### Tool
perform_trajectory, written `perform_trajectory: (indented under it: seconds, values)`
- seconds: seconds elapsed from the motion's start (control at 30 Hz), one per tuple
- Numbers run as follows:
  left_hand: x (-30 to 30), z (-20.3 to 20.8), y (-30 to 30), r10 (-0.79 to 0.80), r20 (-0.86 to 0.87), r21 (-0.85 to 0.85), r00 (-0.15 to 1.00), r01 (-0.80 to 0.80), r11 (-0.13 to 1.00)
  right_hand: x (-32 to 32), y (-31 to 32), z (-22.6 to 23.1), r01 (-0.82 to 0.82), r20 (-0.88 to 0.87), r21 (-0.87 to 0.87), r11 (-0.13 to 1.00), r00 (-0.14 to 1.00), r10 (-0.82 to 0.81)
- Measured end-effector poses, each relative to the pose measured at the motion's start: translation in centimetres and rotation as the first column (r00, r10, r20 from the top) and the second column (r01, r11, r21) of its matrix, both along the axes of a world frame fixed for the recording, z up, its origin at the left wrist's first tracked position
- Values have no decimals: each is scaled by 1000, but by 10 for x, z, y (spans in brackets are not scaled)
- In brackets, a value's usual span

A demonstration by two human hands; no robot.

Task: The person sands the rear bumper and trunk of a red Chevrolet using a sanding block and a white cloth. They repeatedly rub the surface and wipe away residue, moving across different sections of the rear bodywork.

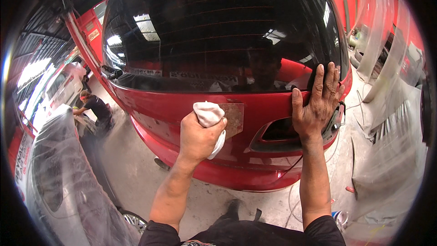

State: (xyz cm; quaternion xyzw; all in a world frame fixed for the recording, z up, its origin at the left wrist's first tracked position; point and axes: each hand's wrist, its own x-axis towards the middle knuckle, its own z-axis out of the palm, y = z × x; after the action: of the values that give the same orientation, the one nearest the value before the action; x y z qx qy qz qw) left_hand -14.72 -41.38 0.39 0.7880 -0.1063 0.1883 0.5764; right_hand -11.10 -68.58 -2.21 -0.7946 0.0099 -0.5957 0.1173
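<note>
At 12 o'clock, the dark glass window (205,32) is cropped; the bare left hand (199,139) partly hides a crumpled white cloth (208,112).

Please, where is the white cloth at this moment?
In the head view, the white cloth is near the centre, gripped in the left hand, just below the dark rear window.

This looks like a car body workshop, as a red car (150,118) stands on a grimy concrete floor (132,164) near a plastic-shrouded car (57,159), a co-worker (99,110) bends beside a pale vehicle (63,84), and translucent plastic sheets (389,70) hang at the right.
</note>
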Motion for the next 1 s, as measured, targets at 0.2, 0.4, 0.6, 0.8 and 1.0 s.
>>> perform_trajectory:
  seconds: [0.2,0.4,0.6,0.8,1.0]
  values:
    - [-1,5,-3,5,-8,63,1000,-5,998,-1,-1,0,6,-2,-2,1000,1000,-6]
    - [1,6,1,1,-9,71,1000,0,998,-1,-2,-1,-4,8,-3,1000,1000,4]
    - [3,9,7,-64,47,152,997,57,987,-2,-2,-2,0,-5,5,1000,1000,0]
    - [4,3,8,-39,98,137,994,26,990,-2,-1,-1,5,-12,4,1000,1000,-5]
    - [3,-3,5,-51,211,200,976,8,980,-1,0,-1,2,-9,0,1000,1000,-2]
